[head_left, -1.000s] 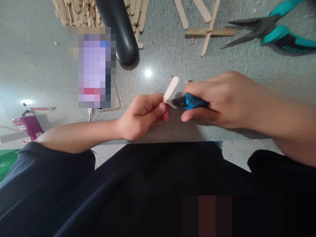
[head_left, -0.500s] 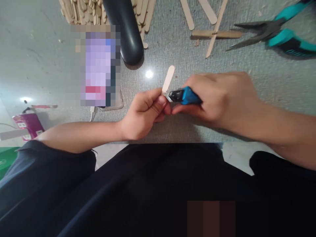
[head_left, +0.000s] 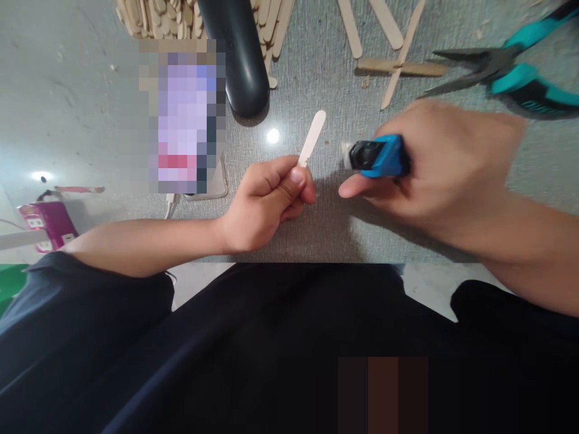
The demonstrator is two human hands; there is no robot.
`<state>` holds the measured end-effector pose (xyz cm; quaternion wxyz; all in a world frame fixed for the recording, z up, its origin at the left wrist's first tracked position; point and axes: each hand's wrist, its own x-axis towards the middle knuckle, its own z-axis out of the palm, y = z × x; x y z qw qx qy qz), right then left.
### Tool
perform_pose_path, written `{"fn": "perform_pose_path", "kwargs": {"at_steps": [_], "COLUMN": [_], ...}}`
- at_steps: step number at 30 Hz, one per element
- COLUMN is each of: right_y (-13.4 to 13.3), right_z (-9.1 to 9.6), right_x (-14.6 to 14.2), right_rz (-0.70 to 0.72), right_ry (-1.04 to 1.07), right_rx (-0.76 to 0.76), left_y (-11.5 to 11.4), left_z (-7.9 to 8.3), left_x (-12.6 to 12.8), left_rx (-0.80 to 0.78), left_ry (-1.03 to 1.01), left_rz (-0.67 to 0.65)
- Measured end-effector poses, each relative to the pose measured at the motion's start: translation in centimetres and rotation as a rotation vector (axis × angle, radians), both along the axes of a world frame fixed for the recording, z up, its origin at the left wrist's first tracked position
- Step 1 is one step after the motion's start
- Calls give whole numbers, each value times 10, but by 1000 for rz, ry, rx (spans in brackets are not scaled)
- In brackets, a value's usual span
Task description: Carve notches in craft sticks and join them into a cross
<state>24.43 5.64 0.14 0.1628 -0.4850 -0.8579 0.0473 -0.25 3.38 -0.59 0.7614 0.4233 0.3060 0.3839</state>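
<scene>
Pinched between the thumb and fingers of my left hand (head_left: 266, 202) is a wooden popsicle stick (head_left: 313, 136), its rounded end pointing up and away. A small notch shows in the stick's edge just above my thumb; its lower part is hidden in the hand. To the right, my right hand (head_left: 443, 157) is wrapped round a blue and black utility knife (head_left: 383, 155). The knife's short blade points left, blurred, and is apart from the stick. My right thumb stretches out below the knife.
Two popsicle sticks joined in a cross (head_left: 398, 67) lie beyond my right hand, near open teal-handled pliers (head_left: 493, 63). A heap of popsicle sticks (head_left: 158, 18) lies at the back, beside a black rounded case (head_left: 246, 78). A blurred-out phone (head_left: 183, 120) rests at left.
My right hand has drawn the knife back to the right, off the stick. The notch in the stick is now exposed. My left hand has stayed almost in place.
</scene>
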Motion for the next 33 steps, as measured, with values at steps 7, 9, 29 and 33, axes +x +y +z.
{"fn": "perform_pose_path", "kwargs": {"at_steps": [7, 9, 29, 33], "right_y": [2, 2, -2, -3], "right_z": [-3, 4, 13, 7], "right_x": [8, 6, -4, -6], "right_rz": [210, 172, 122, 62], "right_ry": [-44, -107, -52, -54], "right_rx": [-87, -208, -332, -236], "left_y": [0, 0, -8, -4], "left_z": [0, -1, -1, 2], "left_x": [-1, -1, 3, 2], "left_rx": [12, 10, 1, -26], "left_ry": [-13, -31, -25, -28], "left_rz": [-19, -38, -86, -86]}}
